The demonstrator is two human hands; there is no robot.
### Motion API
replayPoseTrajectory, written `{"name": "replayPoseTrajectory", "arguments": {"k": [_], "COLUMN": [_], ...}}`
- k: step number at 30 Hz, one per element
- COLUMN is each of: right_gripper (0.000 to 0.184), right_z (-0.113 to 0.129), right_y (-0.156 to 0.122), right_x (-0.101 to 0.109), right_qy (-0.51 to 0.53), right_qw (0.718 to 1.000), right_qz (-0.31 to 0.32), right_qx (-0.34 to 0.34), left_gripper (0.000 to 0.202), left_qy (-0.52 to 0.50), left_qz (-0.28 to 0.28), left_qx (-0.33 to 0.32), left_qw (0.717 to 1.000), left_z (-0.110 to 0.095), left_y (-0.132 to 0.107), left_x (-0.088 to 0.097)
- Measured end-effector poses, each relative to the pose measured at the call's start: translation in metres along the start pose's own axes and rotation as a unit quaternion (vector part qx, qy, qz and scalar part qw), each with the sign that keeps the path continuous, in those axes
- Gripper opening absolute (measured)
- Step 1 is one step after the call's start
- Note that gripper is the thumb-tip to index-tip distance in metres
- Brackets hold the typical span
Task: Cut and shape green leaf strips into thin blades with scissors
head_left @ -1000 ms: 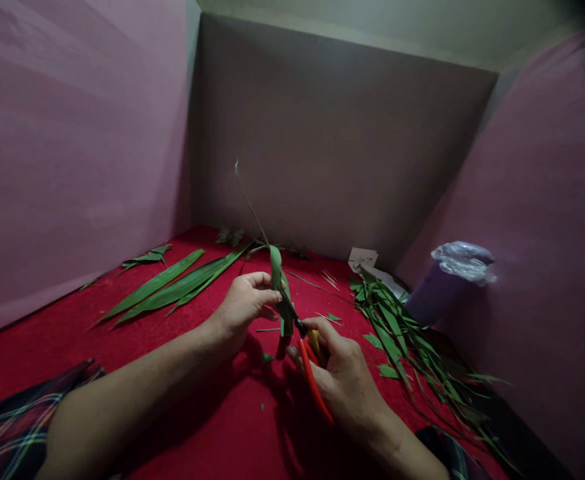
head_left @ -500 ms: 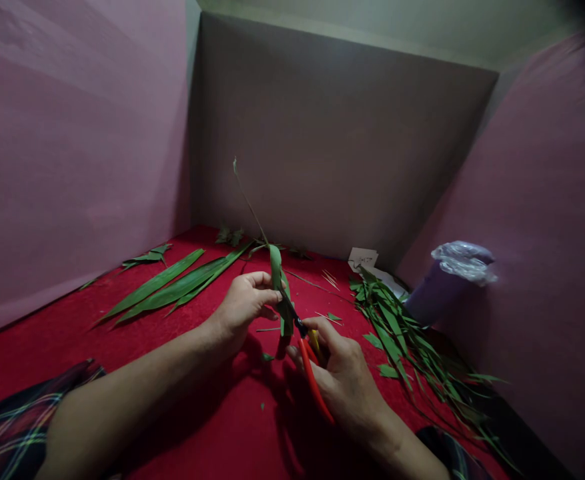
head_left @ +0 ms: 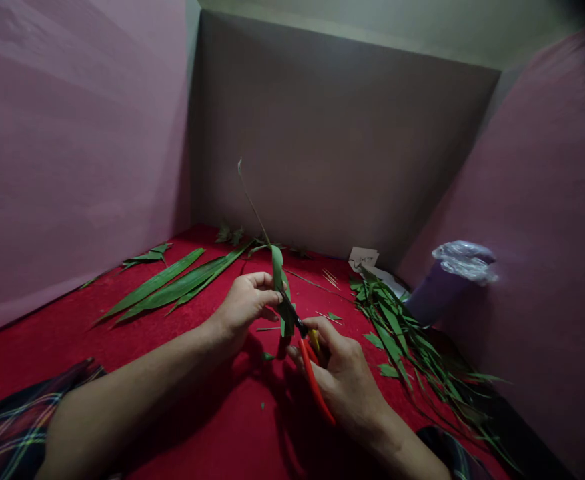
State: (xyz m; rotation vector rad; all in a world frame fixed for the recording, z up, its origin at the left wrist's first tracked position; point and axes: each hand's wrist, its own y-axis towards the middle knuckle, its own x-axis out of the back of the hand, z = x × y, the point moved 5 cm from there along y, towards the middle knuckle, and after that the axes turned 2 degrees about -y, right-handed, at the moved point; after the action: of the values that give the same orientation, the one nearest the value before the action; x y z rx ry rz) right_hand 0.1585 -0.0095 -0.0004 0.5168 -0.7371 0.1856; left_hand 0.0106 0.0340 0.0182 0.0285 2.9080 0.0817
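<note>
My left hand (head_left: 249,303) pinches a green leaf (head_left: 277,263), which is bent over at the top and has a long thin stalk rising above it. Closed around the red-and-yellow handles of a pair of scissors (head_left: 313,380) is my right hand (head_left: 345,373). The dark blades lie against the leaf, close to my left fingertips. Whether they are cutting through it I cannot tell. Small green scraps (head_left: 267,357) lie on the red cloth (head_left: 212,413) below.
Long leaves (head_left: 172,290) lie at the left. A heap of leafy stems (head_left: 412,340) spreads along the right, by a purple bin (head_left: 429,290) with a plastic liner. Thin sticks (head_left: 330,279) and white paper (head_left: 363,257) lie farther back. Walls stand on three sides.
The leaf and its stalk have shifted very slightly to the right. Both hands keep their holds almost unmoved.
</note>
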Motion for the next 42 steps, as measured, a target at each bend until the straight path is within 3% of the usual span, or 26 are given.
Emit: {"name": "replayPoseTrajectory", "arguments": {"k": [14,42], "right_gripper": [0.02,0.019], "right_z": [-0.0003,-0.0023], "right_y": [0.0,-0.0021], "right_x": [-0.0022,-0.0025], "right_qy": [-0.021,-0.019], "right_qw": [1.0,1.0], "right_qz": [0.007,0.001], "right_qx": [0.004,0.01], "left_gripper": [0.013,0.012], "left_qy": [-0.002,-0.007], "left_qz": [0.017,-0.001], "left_qx": [0.017,0.018], "left_qw": [1.0,1.0], "left_z": [0.0036,0.0012], "left_y": [-0.0007,-0.0024], "left_x": [-0.0042,-0.0038]}}
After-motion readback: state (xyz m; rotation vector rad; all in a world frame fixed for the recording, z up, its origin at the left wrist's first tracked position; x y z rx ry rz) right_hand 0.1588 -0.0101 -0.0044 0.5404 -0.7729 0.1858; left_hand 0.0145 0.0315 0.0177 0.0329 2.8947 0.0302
